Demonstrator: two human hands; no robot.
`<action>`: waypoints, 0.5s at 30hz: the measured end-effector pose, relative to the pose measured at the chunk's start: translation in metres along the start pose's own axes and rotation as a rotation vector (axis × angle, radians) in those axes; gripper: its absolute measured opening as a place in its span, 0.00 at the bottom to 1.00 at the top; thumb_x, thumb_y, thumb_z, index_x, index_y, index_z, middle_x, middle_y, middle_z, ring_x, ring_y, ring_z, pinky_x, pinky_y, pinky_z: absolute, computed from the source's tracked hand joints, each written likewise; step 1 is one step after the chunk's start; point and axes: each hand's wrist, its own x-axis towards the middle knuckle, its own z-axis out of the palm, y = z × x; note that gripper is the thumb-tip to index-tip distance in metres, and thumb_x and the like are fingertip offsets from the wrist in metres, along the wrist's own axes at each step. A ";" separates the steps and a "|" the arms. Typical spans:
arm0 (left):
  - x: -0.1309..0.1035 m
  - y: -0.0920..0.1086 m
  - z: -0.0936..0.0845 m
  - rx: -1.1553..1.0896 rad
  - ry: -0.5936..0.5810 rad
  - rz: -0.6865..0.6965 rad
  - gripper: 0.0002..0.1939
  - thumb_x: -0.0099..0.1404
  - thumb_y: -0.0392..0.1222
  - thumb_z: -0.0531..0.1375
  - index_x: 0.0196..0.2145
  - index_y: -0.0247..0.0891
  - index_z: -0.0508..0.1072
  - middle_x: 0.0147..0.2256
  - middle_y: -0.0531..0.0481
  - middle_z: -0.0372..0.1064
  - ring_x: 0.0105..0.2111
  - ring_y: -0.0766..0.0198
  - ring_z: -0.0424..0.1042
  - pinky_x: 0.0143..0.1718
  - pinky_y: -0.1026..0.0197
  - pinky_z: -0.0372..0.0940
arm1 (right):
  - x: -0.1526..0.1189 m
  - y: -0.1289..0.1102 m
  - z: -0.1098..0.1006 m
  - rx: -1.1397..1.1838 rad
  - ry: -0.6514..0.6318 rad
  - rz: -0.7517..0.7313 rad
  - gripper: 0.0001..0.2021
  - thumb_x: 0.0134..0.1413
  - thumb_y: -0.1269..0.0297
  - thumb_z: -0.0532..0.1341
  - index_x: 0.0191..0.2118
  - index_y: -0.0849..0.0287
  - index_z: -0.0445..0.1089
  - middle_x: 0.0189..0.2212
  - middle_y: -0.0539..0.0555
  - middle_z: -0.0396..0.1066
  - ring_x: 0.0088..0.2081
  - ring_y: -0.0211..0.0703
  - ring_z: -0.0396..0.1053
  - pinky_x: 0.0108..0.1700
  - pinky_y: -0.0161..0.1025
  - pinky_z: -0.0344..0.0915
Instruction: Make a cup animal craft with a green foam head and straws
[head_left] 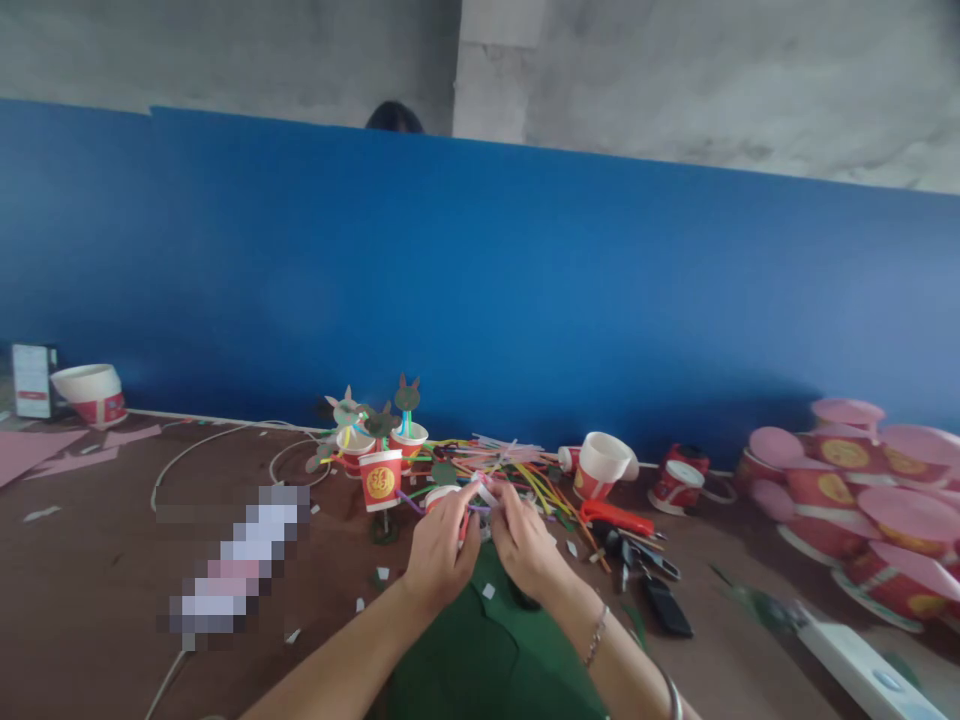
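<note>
Near the middle of the table, my left hand (444,548) and my right hand (525,540) meet at their fingertips. Both pinch a small whitish strip (486,492) between them. A red and white paper cup (442,497) is partly hidden behind my left fingers. Just left of it stands a red cup with a yellow emblem (381,482), with coloured pipe cleaners and dark animal-head cutouts (407,394) around it. Loose coloured pipe cleaners (517,457) lie behind my hands. Dark green paper or cloth (480,640) spreads beneath my wrists.
At right are an orange-red tool (616,517), keys with a black fob (666,606), a white box-like object (862,665) and stacked red cups with pink discs (832,480). White cups (602,460) stand behind. Left are pink paper (34,452) and a phone (33,380). A blue partition (480,280) rises behind.
</note>
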 end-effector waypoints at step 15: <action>0.002 -0.005 0.002 -0.056 0.009 -0.162 0.06 0.64 0.39 0.53 0.35 0.39 0.69 0.33 0.47 0.70 0.36 0.60 0.69 0.39 0.59 0.65 | -0.003 -0.004 0.007 -0.014 0.035 -0.039 0.08 0.59 0.72 0.49 0.38 0.60 0.63 0.33 0.55 0.73 0.36 0.45 0.68 0.43 0.41 0.58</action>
